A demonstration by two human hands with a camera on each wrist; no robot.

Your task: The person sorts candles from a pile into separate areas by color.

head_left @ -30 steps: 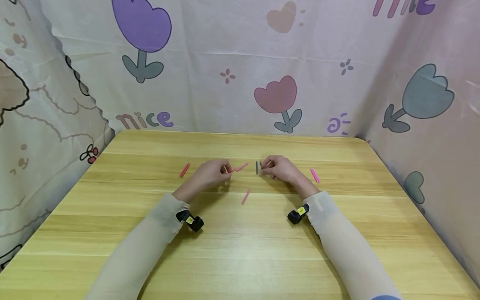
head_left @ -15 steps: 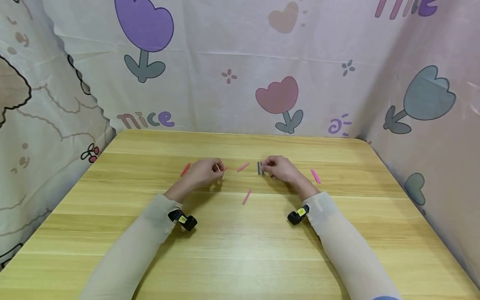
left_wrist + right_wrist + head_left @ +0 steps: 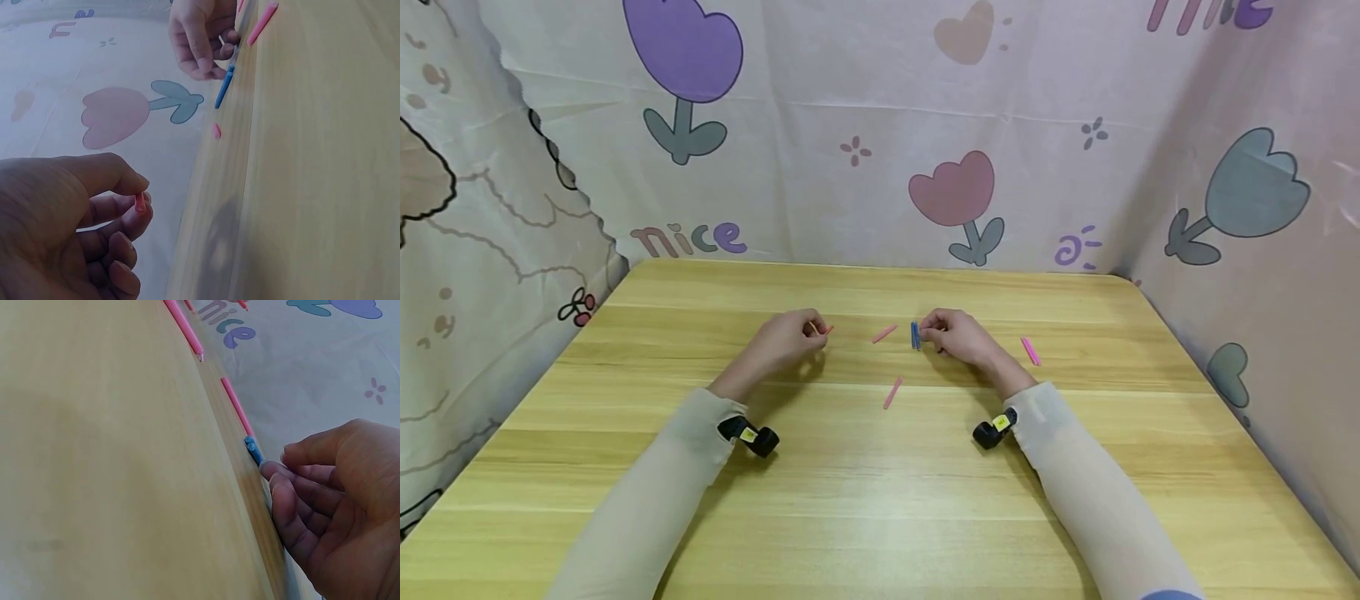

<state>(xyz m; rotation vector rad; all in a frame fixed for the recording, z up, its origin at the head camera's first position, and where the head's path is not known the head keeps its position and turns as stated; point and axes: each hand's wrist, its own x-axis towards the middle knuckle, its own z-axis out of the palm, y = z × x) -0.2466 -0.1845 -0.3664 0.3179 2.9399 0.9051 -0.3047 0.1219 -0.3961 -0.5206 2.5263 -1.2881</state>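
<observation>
My left hand (image 3: 782,343) pinches a short red stick (image 3: 140,202) between thumb and fingertips, above the left part of the table. My right hand (image 3: 957,335), fingers loosely bent, touches two thin blue sticks (image 3: 915,336) with a fingertip. These lie side by side near the table's middle; in the right wrist view the fingertip meets the near end of the blue sticks (image 3: 253,450). Just left of them lies a pink stick (image 3: 884,334), slanted. A second pink stick (image 3: 892,392) rests closer to me.
Bright pink sticks (image 3: 1030,351) lie beyond the right hand. The wooden table (image 3: 880,500) ends at a patterned cloth (image 3: 820,192) hanging behind it, with cloth at both sides too. A black wrist camera (image 3: 748,437) sits on each sleeve.
My left hand has drawn back to the left with the red stick, now covering where red sticks lay. By my right fingertips, the two blue sticks have come together from slightly apart.
</observation>
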